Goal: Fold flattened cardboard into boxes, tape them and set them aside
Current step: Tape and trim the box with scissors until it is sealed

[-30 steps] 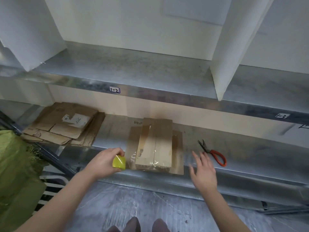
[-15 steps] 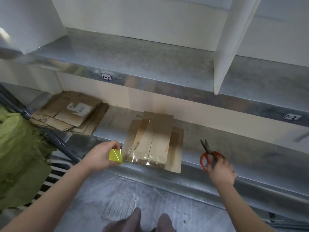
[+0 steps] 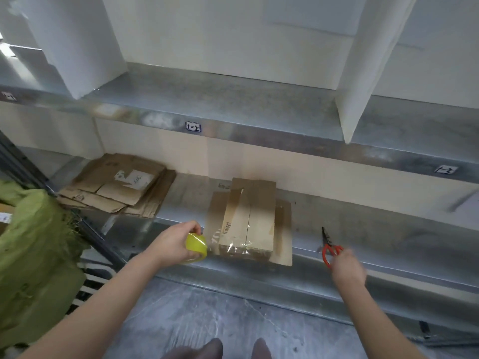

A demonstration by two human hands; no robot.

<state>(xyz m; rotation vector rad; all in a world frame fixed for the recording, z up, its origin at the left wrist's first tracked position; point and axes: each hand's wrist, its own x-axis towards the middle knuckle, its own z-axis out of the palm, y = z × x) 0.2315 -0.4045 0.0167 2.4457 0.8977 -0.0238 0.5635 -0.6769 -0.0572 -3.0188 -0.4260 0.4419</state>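
A: Where does the box (image 3: 248, 218) lie?

B: Mid-shelf (image 3: 388, 229), its long axis running near to far. It is brown, with a seam down the middle, a barcode on its left side and clear tape shining over the near end.

A: And the hands?

B: The left hand (image 3: 171, 242) has its fingers curled round the yellow tape roll (image 3: 196, 247), just beside the box's near left corner. The right hand (image 3: 347, 268) is at the handles of the red scissors (image 3: 330, 251), right of the box, with the blades pointing far. Blur hides whether its fingers have closed.

A: So the right hand probably makes the cut.
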